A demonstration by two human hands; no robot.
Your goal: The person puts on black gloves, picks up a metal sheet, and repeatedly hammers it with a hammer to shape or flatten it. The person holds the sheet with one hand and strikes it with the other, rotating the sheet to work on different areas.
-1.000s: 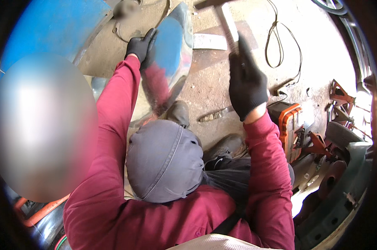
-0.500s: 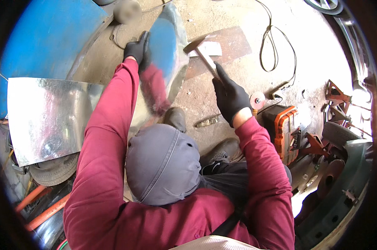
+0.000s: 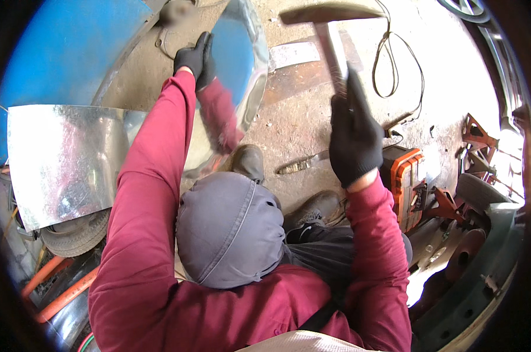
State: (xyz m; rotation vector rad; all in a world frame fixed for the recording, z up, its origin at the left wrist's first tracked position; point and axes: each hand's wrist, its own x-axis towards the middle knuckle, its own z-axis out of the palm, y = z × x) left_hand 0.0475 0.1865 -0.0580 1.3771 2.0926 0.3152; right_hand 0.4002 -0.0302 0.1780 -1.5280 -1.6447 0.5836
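Note:
My left hand (image 3: 188,59), in a black glove, grips the left edge of a curved, shiny sheet metal piece (image 3: 258,64). Its polished face mirrors blue colour, my glove and my red sleeve. In my right hand (image 3: 356,141), also gloved in black, is a hammer (image 3: 334,50) with a long, narrow head, raised to the right of the metal and apart from it. My right fingers wrap round the handle's lower part, with one finger laid along it.
A blue panel (image 3: 60,53) and a flat silver sheet (image 3: 66,164) lie on the left, above a tyre (image 3: 77,237). An orange-and-black toolbox (image 3: 403,182) and red jack stands (image 3: 479,141) are at right. A cable (image 3: 388,64) loops across the floor; a wire brush (image 3: 297,166) lies near my shoes.
The hammer has swung up and to the right, away from the sheet metal, with my right hand. My left hand and the metal have shifted slightly, up the picture.

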